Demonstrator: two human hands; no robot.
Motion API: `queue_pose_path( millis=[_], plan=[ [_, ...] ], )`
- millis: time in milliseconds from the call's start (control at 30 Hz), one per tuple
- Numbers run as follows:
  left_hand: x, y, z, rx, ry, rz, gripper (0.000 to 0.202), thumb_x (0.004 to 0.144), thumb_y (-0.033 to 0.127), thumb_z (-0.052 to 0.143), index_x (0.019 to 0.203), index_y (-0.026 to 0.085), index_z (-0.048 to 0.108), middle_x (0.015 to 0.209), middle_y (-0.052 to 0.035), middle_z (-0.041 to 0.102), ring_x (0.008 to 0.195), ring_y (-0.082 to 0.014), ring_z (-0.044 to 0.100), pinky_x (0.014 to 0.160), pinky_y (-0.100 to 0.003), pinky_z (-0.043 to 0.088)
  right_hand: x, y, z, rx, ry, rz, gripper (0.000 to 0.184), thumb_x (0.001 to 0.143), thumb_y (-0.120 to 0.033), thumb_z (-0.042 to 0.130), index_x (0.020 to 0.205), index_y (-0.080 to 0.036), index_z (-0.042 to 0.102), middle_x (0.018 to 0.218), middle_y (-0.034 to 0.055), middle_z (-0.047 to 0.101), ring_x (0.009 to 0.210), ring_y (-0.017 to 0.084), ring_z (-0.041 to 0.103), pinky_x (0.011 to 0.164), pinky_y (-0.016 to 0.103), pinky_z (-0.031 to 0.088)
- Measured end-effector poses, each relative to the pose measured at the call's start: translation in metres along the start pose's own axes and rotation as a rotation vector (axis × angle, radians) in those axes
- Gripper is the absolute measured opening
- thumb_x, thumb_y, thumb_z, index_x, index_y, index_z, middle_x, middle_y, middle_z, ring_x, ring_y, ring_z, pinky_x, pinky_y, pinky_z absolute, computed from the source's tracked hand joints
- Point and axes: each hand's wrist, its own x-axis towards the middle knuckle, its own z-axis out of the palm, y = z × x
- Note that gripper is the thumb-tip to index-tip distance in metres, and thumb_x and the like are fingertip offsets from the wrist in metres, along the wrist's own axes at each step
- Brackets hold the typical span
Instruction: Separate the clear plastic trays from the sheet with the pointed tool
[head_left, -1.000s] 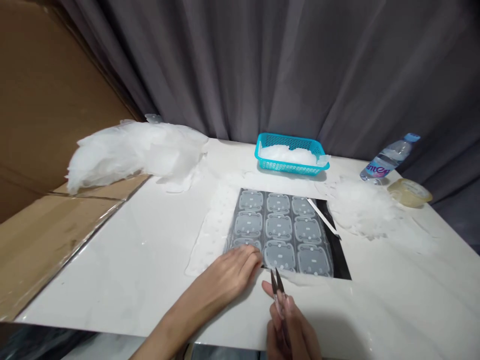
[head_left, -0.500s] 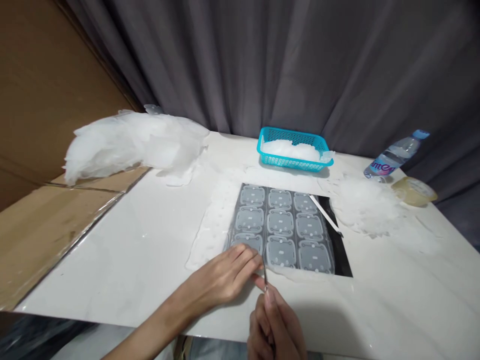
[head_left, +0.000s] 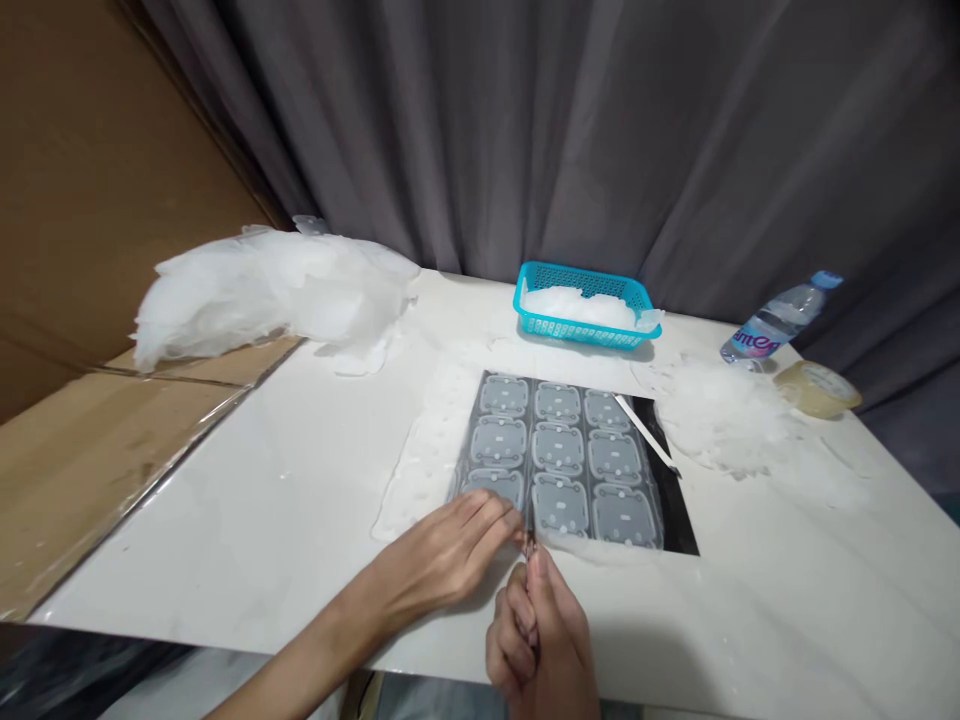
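Observation:
A frosted clear plastic sheet with rows of moulded rounded-square shapes lies over a black mat. My left hand rests at the sheet's near edge, with its fingers closed and pinching there. Just right of it, my right hand is wrapped around a thin metal tool. The tool's tip meets the near edge, at the gap between two columns of shapes. My fingers cover most of the tool, so its exact kind is hidden. Across the sheet's right side lies a narrow white strip.
At the back stands a turquoise basket holding white plastic pieces. A heap of white sheets sits at back left, partly on cardboard. On the right are thin plastic scraps, a water bottle and a tape roll.
My right hand has moved slightly up and left, bringing the tool in against the sheet's near edge; less of its metal shows. My left hand stays in place. The view has shifted slightly.

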Motion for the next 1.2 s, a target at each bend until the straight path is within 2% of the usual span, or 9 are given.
queue_pose_path(
  millis=[100,267,433,600,733,933,1033,1200],
  plan=[
    [0.0,0.0,0.0,0.013,-0.012,0.0,0.022,0.107,0.008,0.039,0.117,0.008,0.059,0.097,-0.0124,0.07,0.089,-0.024,0.066,0.081,-0.036,0.057,0.002,-0.004,0.0,-0.012,-0.024,0.017,0.062,0.071,-0.072,0.083,0.078,-0.022,0.047,0.057,-0.0148,0.032,0.041,0.001,0.017,0.036,0.013,0.017],
    [0.001,-0.001,0.001,0.016,0.002,0.006,0.023,0.108,0.008,0.038,0.119,0.01,0.059,0.098,-0.0122,0.072,0.089,-0.0231,0.068,0.082,-0.036,0.059,0.006,-0.004,0.001,-0.037,-0.029,0.005,0.065,0.071,-0.073,0.083,0.076,-0.023,0.042,0.058,-0.0147,0.031,0.041,0.002,0.017,0.036,0.013,0.016],
    [0.004,0.0,-0.001,0.033,0.012,0.025,0.021,0.107,0.008,0.041,0.118,0.008,0.059,0.097,-0.0128,0.073,0.088,-0.0236,0.069,0.081,-0.037,0.06,0.005,-0.002,0.005,-0.037,-0.005,-0.005,0.062,0.076,-0.072,0.08,0.073,-0.021,0.043,0.058,-0.0133,0.034,0.043,0.001,0.017,0.035,0.013,0.019],
    [0.008,0.001,-0.004,0.027,0.049,0.034,0.02,0.107,0.008,0.041,0.117,0.008,0.059,0.095,-0.0118,0.073,0.085,-0.023,0.069,0.077,-0.036,0.06,0.001,-0.007,0.012,0.007,0.027,0.001,0.066,0.068,-0.071,0.085,0.07,-0.02,0.043,0.057,-0.0137,0.036,0.043,0.0,0.017,0.036,0.012,0.017],
    [0.008,0.0,-0.004,0.031,0.063,0.032,0.021,0.107,0.009,0.041,0.115,0.007,0.06,0.094,-0.0114,0.072,0.085,-0.0221,0.069,0.081,-0.036,0.06,0.0,-0.01,0.015,0.035,0.048,0.008,0.067,0.066,-0.071,0.086,0.069,-0.02,0.043,0.057,-0.0139,0.035,0.043,0.0,0.017,0.035,0.012,0.017],
    [0.009,0.001,-0.005,0.072,0.078,0.081,0.023,0.107,0.008,0.04,0.116,0.006,0.061,0.094,-0.0129,0.073,0.086,-0.0228,0.069,0.078,-0.035,0.06,0.004,-0.003,0.014,0.091,0.086,-0.001,0.066,0.065,-0.069,0.089,0.072,-0.02,0.045,0.059,-0.0132,0.037,0.044,0.0,0.017,0.034,0.012,0.018],
    [0.009,0.001,-0.007,0.082,0.113,0.066,0.024,0.108,0.009,0.039,0.112,0.005,0.062,0.094,-0.0139,0.073,0.085,-0.0233,0.068,0.077,-0.035,0.059,0.0,-0.002,0.013,0.106,0.059,0.021,0.066,0.068,-0.069,0.087,0.07,-0.02,0.042,0.058,-0.0134,0.034,0.044,0.001,0.016,0.034,0.012,0.019],
    [0.01,0.001,-0.009,0.096,0.093,0.072,0.026,0.107,0.007,0.038,0.113,0.005,0.063,0.093,-0.0137,0.074,0.086,-0.0231,0.068,0.078,-0.035,0.06,-0.002,-0.008,0.012,0.145,0.007,0.052,0.062,0.072,-0.064,0.087,0.07,-0.02,0.044,0.059,-0.0131,0.036,0.044,0.0,0.016,0.034,0.012,0.023]
  ],
)
